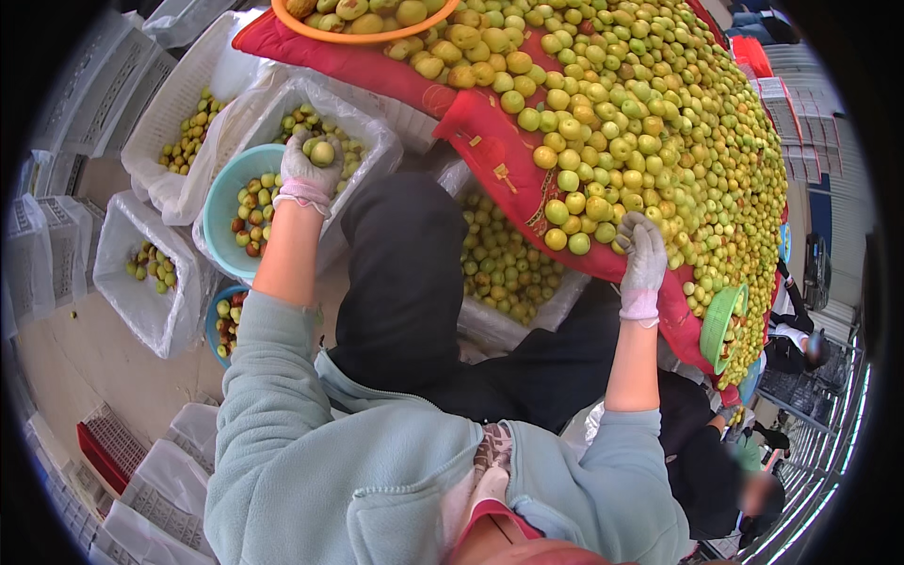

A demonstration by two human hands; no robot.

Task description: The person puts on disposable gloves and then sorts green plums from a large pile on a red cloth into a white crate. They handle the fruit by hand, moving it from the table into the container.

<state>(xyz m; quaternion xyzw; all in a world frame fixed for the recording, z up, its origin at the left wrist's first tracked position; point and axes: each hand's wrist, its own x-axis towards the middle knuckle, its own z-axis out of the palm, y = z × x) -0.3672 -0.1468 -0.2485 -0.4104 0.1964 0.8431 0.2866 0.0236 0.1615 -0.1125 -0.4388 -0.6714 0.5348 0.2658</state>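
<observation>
My left hand [311, 169], in a pale knit glove with a pink cuff, is shut on jujubes [322, 154]; at least two show. It is above the gap between a turquoise basin [214, 205] and a plastic-lined crate [378, 138], both with jujubes inside. At the near edge of a large heap of green-yellow jujubes [635, 134], on a red quilted cloth [487, 152], my gloved right hand [644, 258] has its fingers bent by the fruit. Whether it holds one is hidden.
Another lined crate of jujubes [512, 261] stands below the cloth's edge. An orange basin [367, 34] and a green basket [713, 332] rest by the heap. More lined crates [152, 311] and a blue basin [214, 321] stand at left. A co-worker [696, 466] sits at right.
</observation>
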